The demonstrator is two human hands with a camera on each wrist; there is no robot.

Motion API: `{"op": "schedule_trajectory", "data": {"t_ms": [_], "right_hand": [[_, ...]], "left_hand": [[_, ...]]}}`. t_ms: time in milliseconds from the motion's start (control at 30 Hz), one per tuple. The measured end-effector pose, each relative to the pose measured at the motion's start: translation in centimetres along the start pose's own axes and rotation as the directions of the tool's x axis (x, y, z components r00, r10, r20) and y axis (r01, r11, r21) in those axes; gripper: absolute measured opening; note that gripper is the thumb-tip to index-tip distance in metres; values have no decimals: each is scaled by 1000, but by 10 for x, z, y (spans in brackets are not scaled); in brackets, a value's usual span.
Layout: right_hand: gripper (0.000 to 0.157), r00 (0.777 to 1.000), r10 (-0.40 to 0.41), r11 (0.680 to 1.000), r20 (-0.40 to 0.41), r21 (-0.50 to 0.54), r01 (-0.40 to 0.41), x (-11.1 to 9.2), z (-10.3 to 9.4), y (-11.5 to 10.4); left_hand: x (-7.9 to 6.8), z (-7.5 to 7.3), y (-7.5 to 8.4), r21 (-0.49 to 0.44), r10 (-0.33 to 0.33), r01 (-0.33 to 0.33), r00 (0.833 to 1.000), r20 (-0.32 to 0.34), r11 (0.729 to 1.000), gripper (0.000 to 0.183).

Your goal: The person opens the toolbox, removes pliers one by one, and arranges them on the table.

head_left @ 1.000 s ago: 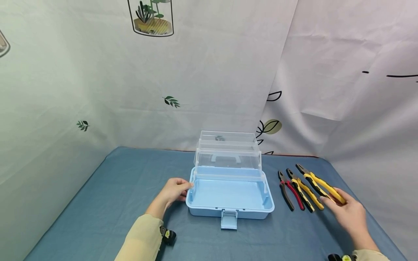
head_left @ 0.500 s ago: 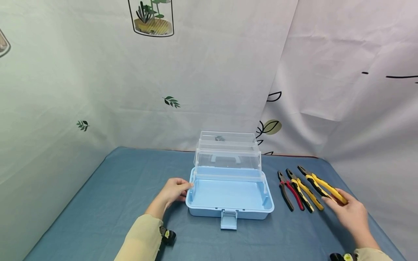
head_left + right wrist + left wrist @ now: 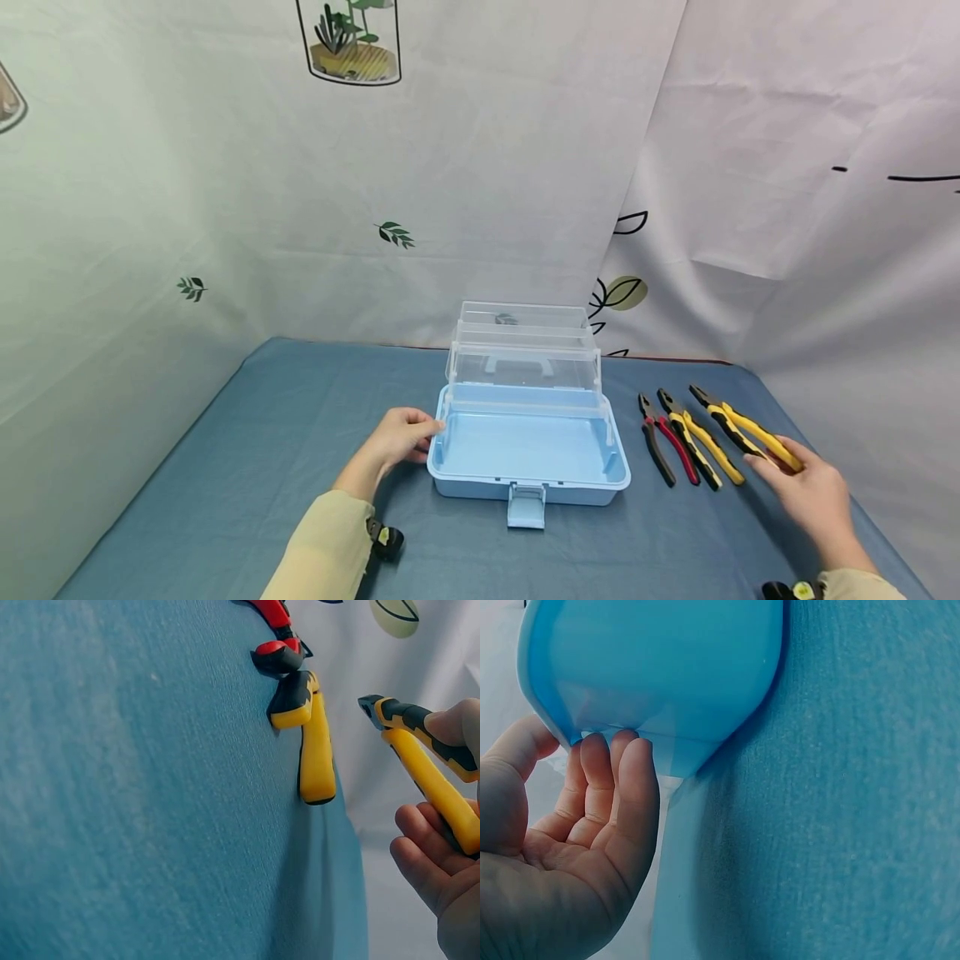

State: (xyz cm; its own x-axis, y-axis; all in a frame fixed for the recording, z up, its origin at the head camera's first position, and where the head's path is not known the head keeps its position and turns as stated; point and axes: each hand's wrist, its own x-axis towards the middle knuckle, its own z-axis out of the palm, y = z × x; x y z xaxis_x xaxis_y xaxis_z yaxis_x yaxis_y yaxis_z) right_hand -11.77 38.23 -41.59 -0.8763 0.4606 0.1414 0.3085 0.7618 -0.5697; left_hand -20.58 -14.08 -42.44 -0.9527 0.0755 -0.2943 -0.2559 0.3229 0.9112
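Note:
A light blue plastic toolbox (image 3: 525, 448) stands with its clear lid (image 3: 517, 343) raised at the back and its front latch (image 3: 526, 510) hanging down. My left hand (image 3: 396, 439) pinches the left rim, thumb on top and fingertips against the outer wall (image 3: 667, 667). Over at the right, my right hand (image 3: 813, 493) grips yellow-and-black pliers (image 3: 767, 437) by the handles, thumb on one and fingers under the other. In the right wrist view these pliers (image 3: 427, 769) are raised off the cloth, nose pointing away from the hand.
Left of the held pliers lie another yellow-and-black pair of pliers (image 3: 697, 440) and a red-and-black pair (image 3: 667, 440), side by side. Blue cloth (image 3: 300, 450) covers the table. A pale printed curtain (image 3: 450, 167) hangs behind and at both sides.
My right hand has shifted slightly right and toward me with the pliers, widening the gap to the neighbouring pair. The left hand and the toolbox stay put.

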Motion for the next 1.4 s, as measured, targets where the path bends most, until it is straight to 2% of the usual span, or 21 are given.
{"op": "schedule_trajectory", "data": {"t_ms": [600,867,1100,1233,1400], "right_hand": [[80,998,20,999,65,-47,-17,13,0,9],[85,991,-4,996,133,-86,16,24,1,10],[83,984,-43,993,171,-97,61,30,1,10],[84,973,-58,988,225,-127,89,36,-2,9],[83,941,-87,978,328,-151,143,42,-5,10]], "left_hand": [[1,1,1,-8,-1,1,1000,4,1000,22],[1,2,2,-14,-2,2,1000,3,1000,22],[2,3,3,-8,-1,1,1000,12,1000,22],[2,2,2,1,-5,5,1000,15,1000,23],[1,0,0,4,-7,6,1000,11,1000,24]]}}
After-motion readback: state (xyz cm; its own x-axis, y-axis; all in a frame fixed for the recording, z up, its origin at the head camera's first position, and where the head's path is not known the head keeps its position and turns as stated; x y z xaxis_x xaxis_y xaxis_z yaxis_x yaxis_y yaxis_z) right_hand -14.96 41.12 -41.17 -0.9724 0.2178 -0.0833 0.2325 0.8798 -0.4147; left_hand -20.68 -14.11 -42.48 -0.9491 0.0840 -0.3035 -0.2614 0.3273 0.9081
